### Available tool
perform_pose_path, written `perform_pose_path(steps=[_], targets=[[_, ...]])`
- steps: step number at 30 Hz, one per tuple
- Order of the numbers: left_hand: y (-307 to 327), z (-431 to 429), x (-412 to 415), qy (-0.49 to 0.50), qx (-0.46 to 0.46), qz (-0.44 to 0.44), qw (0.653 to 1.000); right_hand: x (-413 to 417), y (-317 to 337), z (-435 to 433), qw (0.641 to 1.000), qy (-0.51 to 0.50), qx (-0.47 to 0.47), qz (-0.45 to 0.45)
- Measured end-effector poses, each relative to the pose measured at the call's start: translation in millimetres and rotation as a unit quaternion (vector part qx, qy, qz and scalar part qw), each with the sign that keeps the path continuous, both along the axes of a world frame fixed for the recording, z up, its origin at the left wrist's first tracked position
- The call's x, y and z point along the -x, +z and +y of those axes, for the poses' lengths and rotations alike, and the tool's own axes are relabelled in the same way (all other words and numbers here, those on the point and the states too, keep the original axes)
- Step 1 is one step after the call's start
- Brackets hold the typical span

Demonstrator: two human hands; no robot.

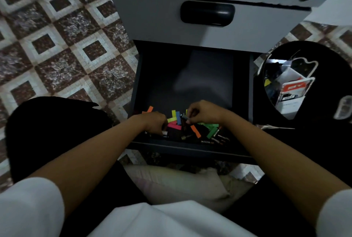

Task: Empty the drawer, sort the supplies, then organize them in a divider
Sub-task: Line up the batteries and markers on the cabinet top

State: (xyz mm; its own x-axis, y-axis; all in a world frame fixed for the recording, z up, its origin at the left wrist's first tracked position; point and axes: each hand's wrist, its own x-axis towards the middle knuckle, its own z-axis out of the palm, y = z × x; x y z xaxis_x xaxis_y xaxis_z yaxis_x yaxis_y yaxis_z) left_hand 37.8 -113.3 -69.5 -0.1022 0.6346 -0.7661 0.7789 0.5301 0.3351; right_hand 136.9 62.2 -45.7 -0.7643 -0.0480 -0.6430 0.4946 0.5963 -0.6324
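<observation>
Both hands reached down into the near end of a dark open drawer (190, 150). The left hand (154, 122) sat by the drawer's near-left corner, fingers curled downward over a small pale item (165, 133); whether it actually gripped that item could not be told. The right hand (203, 112), nearer the drawer's middle, had its fingers bent and pinched a small dark cylinder (184, 116) between thumb and fingertips. Loose coloured paper strips (174, 126) in orange, yellow, blue, pink and green lay scattered over the drawer's near floor, between and beside the hands, and a few thin pen-like sticks (218, 138) lay toward the drawer's near-right corner. The drawer's far half showed only a dark floor. Directly above the drawer stood a grey closed drawer front (152, 19) with a black recessed handle (207, 13). Right of the drawer stood a round black bin (327, 77) holding a white and red packet (292, 92). Left of the drawer spread a patterned brown and cream tile floor (62, 46), and a pale cushion (181, 183) lay below the drawer's front.
</observation>
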Motion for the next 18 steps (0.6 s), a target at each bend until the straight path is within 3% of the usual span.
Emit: perform_pose_path(steps=[11, 14, 18], targets=[[-8, -1, -1, -0.045, -0.003, 0.013, 0.999, -15, -16, -8, 0.981, 0.158, -0.113, -0.005], [-5, -3, 2, -0.004, -0.021, -0.017, 1.000, -18, -19, -13, 0.964, 0.202, -0.172, 0.021], [4, 2, 11, 0.127, -0.078, -0.065, 0.987, -21, -20, -18, 0.943, 0.242, -0.223, 0.045]])
